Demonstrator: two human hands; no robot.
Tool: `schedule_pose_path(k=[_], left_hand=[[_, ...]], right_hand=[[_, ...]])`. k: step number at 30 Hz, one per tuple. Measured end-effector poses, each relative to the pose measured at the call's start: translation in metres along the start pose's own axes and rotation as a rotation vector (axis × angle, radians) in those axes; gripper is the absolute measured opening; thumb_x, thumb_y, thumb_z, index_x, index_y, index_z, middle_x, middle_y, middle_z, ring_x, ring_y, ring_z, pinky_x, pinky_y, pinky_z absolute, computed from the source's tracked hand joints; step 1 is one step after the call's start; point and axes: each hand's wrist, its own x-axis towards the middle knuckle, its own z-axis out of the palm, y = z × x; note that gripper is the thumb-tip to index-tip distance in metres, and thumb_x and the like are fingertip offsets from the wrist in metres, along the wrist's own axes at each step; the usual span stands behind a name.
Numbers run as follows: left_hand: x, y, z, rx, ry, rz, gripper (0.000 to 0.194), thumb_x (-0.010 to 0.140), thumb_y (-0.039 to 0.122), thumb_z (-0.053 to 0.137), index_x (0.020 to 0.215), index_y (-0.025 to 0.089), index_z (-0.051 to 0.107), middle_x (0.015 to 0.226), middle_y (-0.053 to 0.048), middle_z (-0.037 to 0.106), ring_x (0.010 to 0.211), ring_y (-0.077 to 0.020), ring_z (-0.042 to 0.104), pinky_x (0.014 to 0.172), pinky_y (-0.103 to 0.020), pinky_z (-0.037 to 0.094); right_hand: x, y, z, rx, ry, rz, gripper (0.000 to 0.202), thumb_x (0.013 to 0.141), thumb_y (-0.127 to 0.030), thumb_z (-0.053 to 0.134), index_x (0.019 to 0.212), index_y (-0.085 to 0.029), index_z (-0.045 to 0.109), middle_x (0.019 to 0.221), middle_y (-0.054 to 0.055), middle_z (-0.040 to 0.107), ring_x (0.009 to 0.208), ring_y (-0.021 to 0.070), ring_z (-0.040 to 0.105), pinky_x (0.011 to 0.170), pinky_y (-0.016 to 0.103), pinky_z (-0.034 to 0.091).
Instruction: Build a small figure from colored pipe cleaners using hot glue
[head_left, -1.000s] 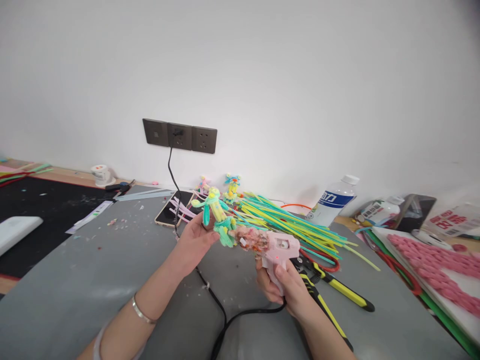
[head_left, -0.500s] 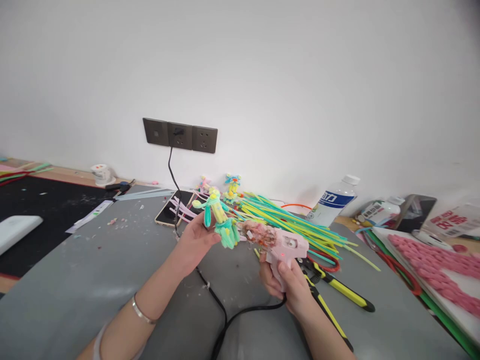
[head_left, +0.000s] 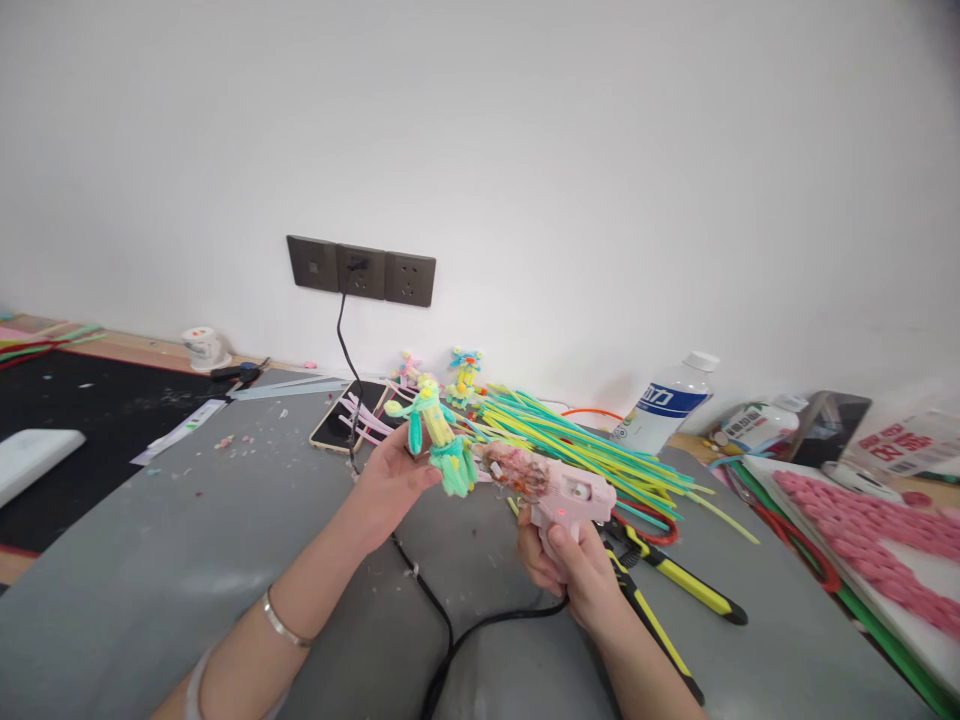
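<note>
Left hand (head_left: 394, 490): grip closed round green-and-yellow fuzzy figure (head_left: 441, 430), raised over grey tabletop (head_left: 247, 560), tilted slightly. Right hand (head_left: 570, 560): grip wrapped round handle of pink glue gun (head_left: 581, 488), nozzle end clogged with brownish residue, aimed at figure's lower green part; whether tip touches, hard to tell. Behind glue gun, loose bundle of green and yellow fuzzy stems (head_left: 592, 440). Yellow-and-black pliers (head_left: 694, 583) beside right hand. Phone (head_left: 330, 425) beyond left hand, pale pink stems (head_left: 362, 418) across it.
</note>
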Motion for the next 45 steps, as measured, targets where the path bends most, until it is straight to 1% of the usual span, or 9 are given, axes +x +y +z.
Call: schedule_pose_path(k=[7, 11, 18, 25, 29, 34, 38, 42, 45], left_hand=[[-0.0002, -0.0005, 0.0001, 0.011, 0.022, -0.016, 0.040, 0.061, 0.025, 0.092, 0.096, 0.021, 0.073, 0.088, -0.003, 0.072, 0.095, -0.0233, 0.068, 0.079, -0.030, 0.055], [-0.0002, -0.0001, 0.0001, 0.014, 0.023, -0.010, 0.038, 0.062, 0.025, 0.092, 0.094, 0.022, 0.074, 0.089, -0.004, 0.072, 0.092, -0.0223, 0.068, 0.074, -0.028, 0.055], [0.0002, -0.0007, -0.0001, -0.013, 0.031, 0.004, 0.038, 0.061, 0.023, 0.093, 0.094, 0.022, 0.075, 0.086, -0.002, 0.072, 0.086, -0.0202, 0.068, 0.072, -0.028, 0.055], [0.0002, -0.0015, -0.0014, -0.015, 0.040, -0.005, 0.039, 0.060, 0.023, 0.093, 0.094, 0.022, 0.074, 0.083, -0.001, 0.071, 0.085, -0.0195, 0.068, 0.075, -0.029, 0.055], [0.0005, -0.0015, -0.0007, -0.013, 0.046, -0.011, 0.043, 0.060, 0.023, 0.093, 0.098, 0.022, 0.073, 0.084, -0.002, 0.071, 0.093, -0.0228, 0.069, 0.081, -0.032, 0.057], [0.0007, -0.0010, -0.0003, -0.009, 0.042, -0.002, 0.039, 0.061, 0.023, 0.092, 0.095, 0.021, 0.073, 0.084, -0.002, 0.072, 0.089, -0.0217, 0.070, 0.080, -0.032, 0.057], [0.0003, -0.0011, -0.0004, -0.012, 0.023, 0.006, 0.036, 0.062, 0.022, 0.092, 0.094, 0.022, 0.074, 0.084, -0.001, 0.072, 0.088, -0.0195, 0.069, 0.078, -0.030, 0.057], [-0.0007, -0.0001, 0.0010, 0.012, 0.031, -0.018, 0.039, 0.062, 0.025, 0.092, 0.096, 0.022, 0.075, 0.088, -0.004, 0.073, 0.094, -0.0218, 0.069, 0.079, -0.030, 0.057], [-0.0005, 0.0005, 0.0015, 0.037, 0.058, -0.049, 0.041, 0.061, 0.026, 0.092, 0.097, 0.020, 0.074, 0.093, -0.005, 0.075, 0.095, -0.0229, 0.070, 0.081, -0.031, 0.056]], right_hand=[[-0.0005, -0.0019, 0.0006, -0.007, -0.019, -0.010, 0.044, 0.089, -0.063, 0.058, 0.090, -0.019, 0.059, 0.050, -0.011, 0.030, 0.038, 0.0045, 0.017, 0.036, 0.019, 0.020], [-0.0009, -0.0026, 0.0018, 0.013, -0.025, -0.023, 0.041, 0.090, -0.060, 0.059, 0.092, -0.019, 0.060, 0.051, -0.011, 0.031, 0.040, 0.0041, 0.016, 0.036, 0.018, 0.020], [-0.0007, -0.0025, 0.0009, -0.029, -0.005, 0.007, 0.046, 0.087, -0.065, 0.058, 0.089, -0.020, 0.059, 0.050, -0.011, 0.030, 0.039, 0.0040, 0.016, 0.036, 0.018, 0.020], [-0.0003, -0.0016, 0.0018, -0.048, 0.024, -0.020, 0.045, 0.088, -0.064, 0.058, 0.089, -0.019, 0.060, 0.052, -0.010, 0.031, 0.040, 0.0048, 0.018, 0.036, 0.018, 0.020], [-0.0007, -0.0006, 0.0018, -0.051, 0.051, -0.048, 0.045, 0.087, -0.065, 0.059, 0.091, -0.020, 0.060, 0.052, -0.010, 0.031, 0.039, 0.0049, 0.018, 0.035, 0.019, 0.020], [0.0000, -0.0013, 0.0032, -0.090, 0.063, -0.070, 0.043, 0.086, -0.063, 0.061, 0.086, -0.020, 0.057, 0.053, -0.009, 0.033, 0.039, 0.0051, 0.021, 0.034, 0.019, 0.021], [0.0008, 0.0001, 0.0042, -0.079, 0.056, -0.094, 0.042, 0.088, -0.060, 0.061, 0.074, -0.021, 0.051, 0.053, -0.009, 0.032, 0.040, 0.0054, 0.022, 0.035, 0.020, 0.022], [0.0002, 0.0011, 0.0038, -0.178, 0.125, -0.132, 0.042, 0.088, -0.058, 0.061, 0.070, -0.022, 0.049, 0.054, -0.007, 0.033, 0.042, 0.0076, 0.025, 0.038, 0.022, 0.023], [-0.0009, -0.0014, 0.0022, -0.327, 0.253, -0.224, 0.034, 0.086, -0.053, 0.066, 0.075, -0.023, 0.054, 0.053, -0.005, 0.038, 0.045, 0.0110, 0.031, 0.042, 0.026, 0.026]])
